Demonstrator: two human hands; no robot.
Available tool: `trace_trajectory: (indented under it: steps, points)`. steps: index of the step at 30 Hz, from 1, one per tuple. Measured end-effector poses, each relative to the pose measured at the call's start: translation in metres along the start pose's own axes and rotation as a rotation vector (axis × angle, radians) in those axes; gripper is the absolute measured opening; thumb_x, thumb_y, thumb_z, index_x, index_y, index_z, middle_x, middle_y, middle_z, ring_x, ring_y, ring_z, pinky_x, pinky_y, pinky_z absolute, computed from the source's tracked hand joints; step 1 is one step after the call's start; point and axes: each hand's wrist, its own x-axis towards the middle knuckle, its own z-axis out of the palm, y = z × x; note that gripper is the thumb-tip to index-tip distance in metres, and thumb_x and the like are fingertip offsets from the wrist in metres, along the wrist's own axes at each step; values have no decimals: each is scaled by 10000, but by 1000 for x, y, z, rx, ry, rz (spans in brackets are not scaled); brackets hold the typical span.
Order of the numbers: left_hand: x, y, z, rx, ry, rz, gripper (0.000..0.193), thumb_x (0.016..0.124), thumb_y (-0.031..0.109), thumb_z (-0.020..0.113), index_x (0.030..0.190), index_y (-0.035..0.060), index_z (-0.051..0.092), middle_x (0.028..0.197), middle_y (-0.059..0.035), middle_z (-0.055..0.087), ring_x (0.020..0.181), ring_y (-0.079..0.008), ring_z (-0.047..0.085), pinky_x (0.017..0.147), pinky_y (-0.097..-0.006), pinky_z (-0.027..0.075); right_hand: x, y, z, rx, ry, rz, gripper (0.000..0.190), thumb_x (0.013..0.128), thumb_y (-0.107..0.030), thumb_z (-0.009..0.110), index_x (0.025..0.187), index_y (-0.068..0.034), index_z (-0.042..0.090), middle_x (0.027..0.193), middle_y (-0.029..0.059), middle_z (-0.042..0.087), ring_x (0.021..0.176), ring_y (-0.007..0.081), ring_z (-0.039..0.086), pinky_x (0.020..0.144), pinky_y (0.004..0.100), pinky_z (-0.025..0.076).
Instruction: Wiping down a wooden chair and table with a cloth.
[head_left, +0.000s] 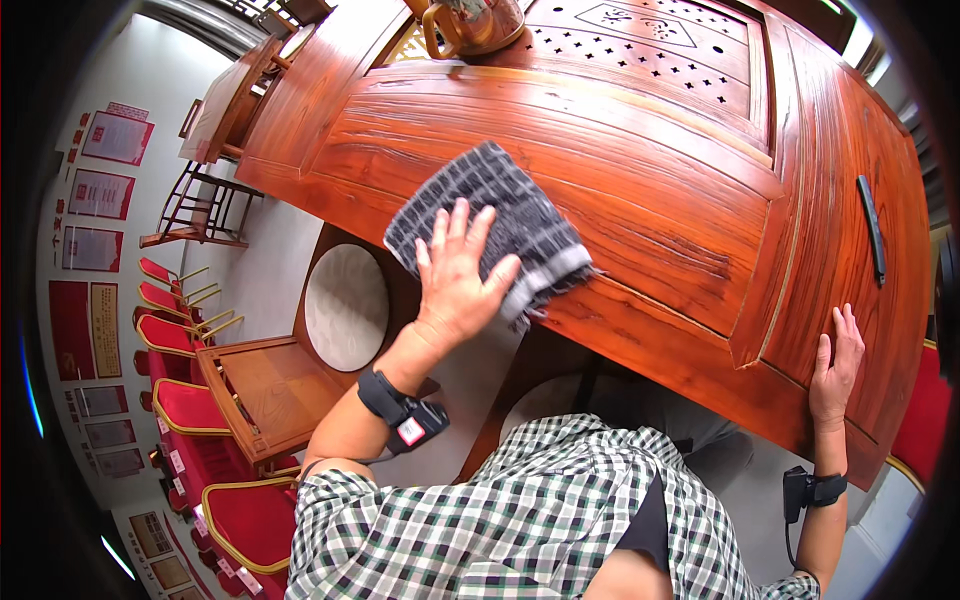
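Note:
My left hand (461, 277) lies palm down on a dark grey checked towel (517, 214) with a pale, frayed end. Its fingers are spread flat over the cloth and do not curl round it. The towel rests on the front of a reddish-brown wooden tea table (637, 195), and one corner hangs past the edge. At the right end of the table, my right hand (838, 367) rests on the wood with nothing in it. Beyond its fingertips lies a thin dark stick-like object (871, 232). Both my wrists wear black strapped devices.
An amber, see-through pitcher (480, 30) stands at the back beside a pierced wooden tea-tray panel (637, 52). To the left are a wooden stool with a round pale cushion (347, 307), several red chairs (247, 525) and another wooden table (225, 105). Framed notices with writing line the wall.

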Motion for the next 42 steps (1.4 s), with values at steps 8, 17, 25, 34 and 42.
trace_trajectory:
  steps: [8,17,25,34,42]
  points:
    - [90,-174,-38,33,349,-1178,489,799,366,387,1194,80,357,1249,-163,317,1178,-301,272,907,-511,268,-7,-4,9,14,71,-49,333,827,-157,432,1141,-44,435,1217,117,388,1111,242,351,936,327,257]
    - [87,-191,26,-1522,753,-610,337,823,143,323,1111,-21,386,1012,-138,523,848,-292,559,731,-395,482,11,12,43,26,182,-69,317,803,-173,476,1095,-49,480,1159,131,444,1067,245,388,918,325,280]
    - [79,35,84,-1320,793,-1008,519,809,209,457,1168,-66,202,1114,-229,415,919,-319,519,763,-371,472,25,24,54,236,98,82,289,753,-181,541,1015,-57,536,1155,136,450,1050,265,396,908,335,297]
    - [36,150,117,-1285,432,-1171,690,806,413,413,1165,-121,163,1188,-297,310,1085,-315,382,900,-319,324,-7,23,7,306,219,92,214,718,-124,563,922,-59,576,1068,116,510,991,255,434,870,328,335]
    - [12,233,125,-1140,30,-1120,790,804,438,403,1170,-179,71,1187,-351,268,1114,-366,345,934,-320,281,-49,18,-18,434,232,267,222,785,-103,523,998,-45,542,1079,49,500,926,128,452,774,226,377]
